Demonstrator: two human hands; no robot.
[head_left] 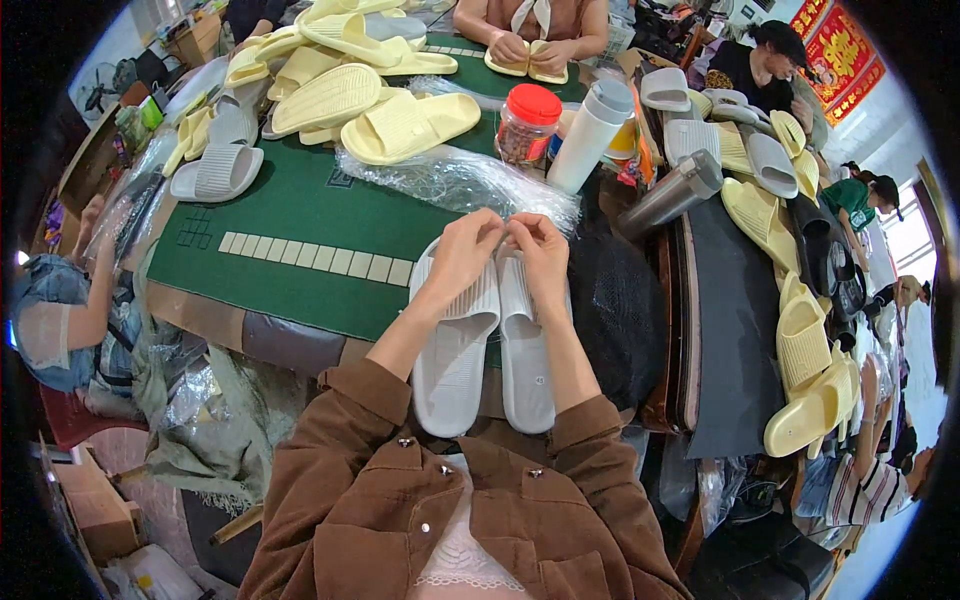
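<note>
A pair of grey slide slippers lies side by side before me, the left slipper (450,375) and the right slipper (526,378), heels toward my body. Over the toe end of the left slipper, my left hand (468,252) is closed in a pinch. Close beside it, my right hand (542,256) pinches too, thumb against fingers, above the right slipper's toe. The fingertips of both hands nearly meet. Whatever lies between them is too small to make out. Clear plastic bags (455,185) lie just beyond my hands.
Yellow slippers (410,122) pile up on the green table mat (300,200), with a grey slipper (218,172) at their left. A red-lidded jar (528,125), a white bottle (592,135) and a steel flask (672,195) stand beyond my right hand. Across the table, another person's hands (530,52) hold yellow slippers.
</note>
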